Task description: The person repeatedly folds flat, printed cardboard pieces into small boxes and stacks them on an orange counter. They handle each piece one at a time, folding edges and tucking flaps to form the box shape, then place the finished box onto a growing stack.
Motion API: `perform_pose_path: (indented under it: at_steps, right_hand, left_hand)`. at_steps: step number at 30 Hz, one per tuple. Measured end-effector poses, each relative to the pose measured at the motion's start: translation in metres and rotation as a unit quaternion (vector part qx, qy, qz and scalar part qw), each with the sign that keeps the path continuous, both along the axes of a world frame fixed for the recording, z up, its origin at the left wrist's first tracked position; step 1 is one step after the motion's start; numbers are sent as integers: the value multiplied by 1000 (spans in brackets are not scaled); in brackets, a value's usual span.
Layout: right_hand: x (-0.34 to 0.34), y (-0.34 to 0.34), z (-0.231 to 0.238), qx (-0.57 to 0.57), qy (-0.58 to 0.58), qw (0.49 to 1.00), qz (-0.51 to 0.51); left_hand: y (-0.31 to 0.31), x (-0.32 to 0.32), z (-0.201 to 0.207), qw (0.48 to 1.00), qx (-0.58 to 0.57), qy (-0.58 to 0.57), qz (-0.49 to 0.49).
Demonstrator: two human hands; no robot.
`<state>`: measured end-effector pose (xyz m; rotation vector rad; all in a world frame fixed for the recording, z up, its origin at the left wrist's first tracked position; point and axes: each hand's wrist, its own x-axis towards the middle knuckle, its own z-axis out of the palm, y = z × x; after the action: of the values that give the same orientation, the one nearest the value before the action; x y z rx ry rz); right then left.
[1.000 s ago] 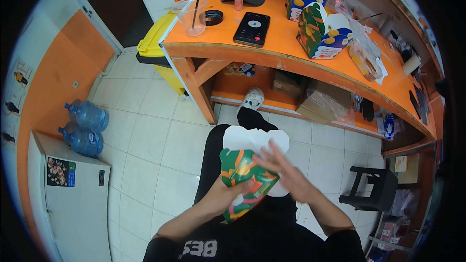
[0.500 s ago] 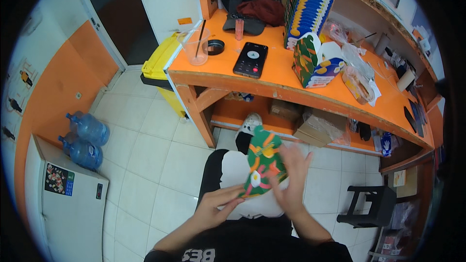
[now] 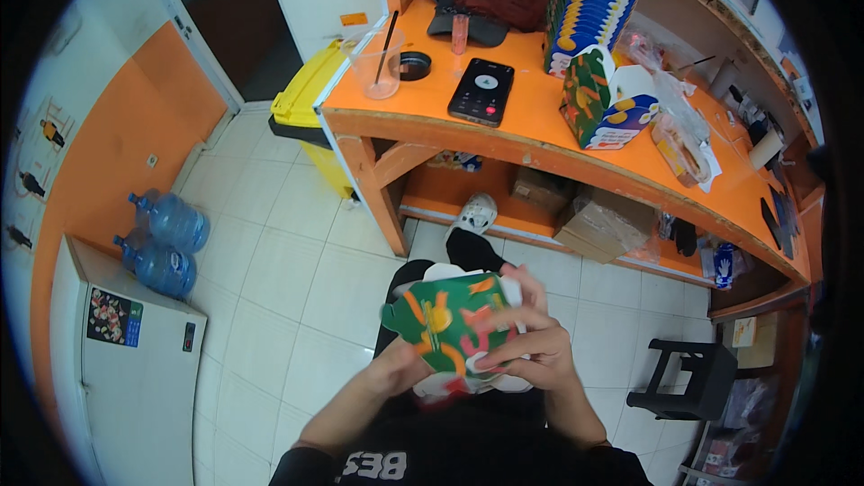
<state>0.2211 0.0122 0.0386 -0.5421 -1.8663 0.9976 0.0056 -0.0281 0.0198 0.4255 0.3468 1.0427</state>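
Note:
A green cardboard food box (image 3: 450,301) with orange, pink and egg-like patterns is between my hands above my lap. It is partly folded, and white inner flaps show at its far and right edges. My left hand (image 3: 396,371) grips its lower left edge, with the thumb against the green face. My right hand (image 3: 540,346) is closed around the right side, its fingers lying across the printed panel. Some blur covers the right fingers. Beneath the box, more white and red card shows at my lap, partly hidden by it.
On the orange table (image 3: 558,139) stand an assembled food box (image 3: 598,108), a tall stack of boxes (image 3: 598,9), a phone (image 3: 482,92), a clear cup (image 3: 378,76) and a black tape roll (image 3: 414,66). A yellow bin (image 3: 310,90) is left of it. A black stool (image 3: 688,378) stands right.
The green box has turned, its narrow end swinging from far to the left. My right hand has closed on its right side. The view has shifted slightly.

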Motion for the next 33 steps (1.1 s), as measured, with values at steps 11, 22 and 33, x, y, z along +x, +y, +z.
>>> perform_pose_path:
  at_steps: [11, 22, 33]
  right_hand:
    - [-32, -2, -7, -274, 245, 912, -183]
    - [-35, 2, -24, -177, 143, 901, -370]
    - [15, 40, -22, -76, -204, 966, 141]
  left_hand:
    - [14, 64, 36, 966, -62, 213, 130]
    - [13, 70, 10, 954, 17, 295, 59]
    - [68, 14, 10, 939, -23, 170, -297]
